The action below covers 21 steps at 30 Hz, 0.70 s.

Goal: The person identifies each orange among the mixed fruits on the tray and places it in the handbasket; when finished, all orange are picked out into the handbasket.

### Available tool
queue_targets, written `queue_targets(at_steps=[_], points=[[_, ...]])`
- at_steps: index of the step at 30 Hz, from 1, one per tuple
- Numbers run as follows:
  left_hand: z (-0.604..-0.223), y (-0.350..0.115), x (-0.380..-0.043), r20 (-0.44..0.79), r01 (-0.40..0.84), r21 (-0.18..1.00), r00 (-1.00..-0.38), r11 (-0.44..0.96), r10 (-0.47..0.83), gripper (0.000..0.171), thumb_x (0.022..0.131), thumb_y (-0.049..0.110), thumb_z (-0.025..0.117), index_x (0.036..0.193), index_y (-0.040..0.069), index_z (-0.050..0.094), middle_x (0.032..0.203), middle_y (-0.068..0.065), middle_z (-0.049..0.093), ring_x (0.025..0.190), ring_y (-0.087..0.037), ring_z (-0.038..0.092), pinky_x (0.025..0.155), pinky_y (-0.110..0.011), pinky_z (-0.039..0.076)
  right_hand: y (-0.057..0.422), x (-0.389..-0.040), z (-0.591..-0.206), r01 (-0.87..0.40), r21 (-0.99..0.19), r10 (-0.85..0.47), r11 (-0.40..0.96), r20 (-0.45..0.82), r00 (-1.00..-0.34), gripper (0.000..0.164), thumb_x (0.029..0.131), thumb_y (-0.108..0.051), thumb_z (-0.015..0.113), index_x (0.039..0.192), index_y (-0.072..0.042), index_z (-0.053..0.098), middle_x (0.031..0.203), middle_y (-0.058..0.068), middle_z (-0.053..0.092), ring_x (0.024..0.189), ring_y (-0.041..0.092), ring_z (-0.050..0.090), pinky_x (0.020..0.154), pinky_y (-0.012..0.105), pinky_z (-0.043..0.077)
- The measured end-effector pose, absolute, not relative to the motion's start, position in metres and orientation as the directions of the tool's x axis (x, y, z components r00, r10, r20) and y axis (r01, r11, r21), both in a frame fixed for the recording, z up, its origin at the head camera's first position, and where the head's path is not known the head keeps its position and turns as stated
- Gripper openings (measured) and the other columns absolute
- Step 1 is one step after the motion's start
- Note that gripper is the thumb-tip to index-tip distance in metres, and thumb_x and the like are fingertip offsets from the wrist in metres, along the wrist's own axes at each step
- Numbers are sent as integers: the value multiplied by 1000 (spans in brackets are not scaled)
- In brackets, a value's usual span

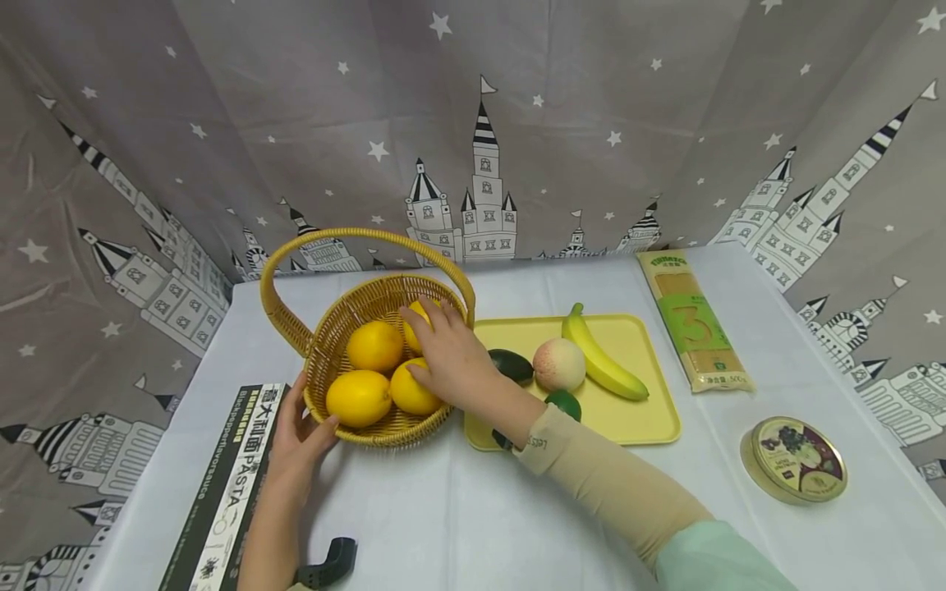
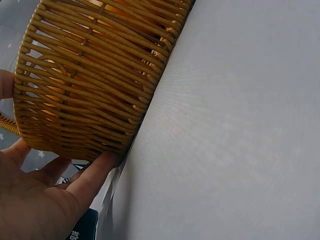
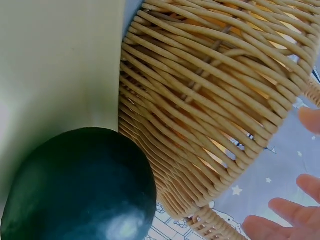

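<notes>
A yellow wicker basket (image 1: pixel 384 435) with a tall handle stands at the left and holds several yellow lemons (image 1: pixel 359 399). My left hand (image 1: pixel 296 451) grips its near left side, thumb up at the rim. In the left wrist view, the fingers (image 2: pixel 95 175) press against the wicker from outside. My right hand (image 1: pixel 454 357) reaches over the basket's right rim, fingers spread above the lemons at the back right and partly covering one lemon (image 1: pixel 414 324). In the right wrist view, its fingertips (image 3: pixel 287 210) stand apart beyond the rim with nothing visible between them.
Right of the basket, a yellow tray (image 1: pixel 658 423) carries a banana (image 1: pixel 602 361), a peach (image 1: pixel 559 365), a dark green avocado (image 1: pixel 512 366) and a green round item (image 1: pixel 564 404). A pasta packet (image 1: pixel 695 320), round tin (image 1: pixel 794 460) and pasta box (image 1: pixel 229 484) lie around them.
</notes>
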<state>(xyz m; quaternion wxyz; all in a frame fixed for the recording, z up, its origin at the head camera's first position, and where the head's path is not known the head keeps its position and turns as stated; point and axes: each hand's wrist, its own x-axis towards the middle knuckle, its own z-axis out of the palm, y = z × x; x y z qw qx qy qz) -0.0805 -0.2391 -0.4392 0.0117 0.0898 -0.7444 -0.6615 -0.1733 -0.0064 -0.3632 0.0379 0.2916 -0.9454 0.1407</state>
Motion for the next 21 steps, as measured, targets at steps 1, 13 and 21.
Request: queue_targets(at_steps=[1,13,21], points=[[-439,-239,-81,-103,-120,986,-983,113,-150,79,96,12,57,155,36,11,160,-6,10,138,-33,27,84,-11,47,-6,-173,-363,-563,-251,-542,787,153,-826,75,91,-38,65,152,-15,27,156,16,23,140,39,25,112,43,31],[-437,-240,-82,-110,-126,987,-983,100,-148,79,96,12,57,155,37,10,161,-3,7,138,-33,27,85,-12,47,19,-154,-339,-657,-391,-586,645,298,-753,69,92,-37,64,148,-10,35,155,11,26,140,26,26,116,35,22],[-436,-240,-83,-120,-131,989,-982,74,-146,80,96,11,57,155,36,8,161,-5,5,138,-33,24,85,-12,47,51,-138,-330,-653,-541,-556,529,360,-749,72,91,-38,66,149,-12,34,158,4,23,142,22,24,115,40,23]])
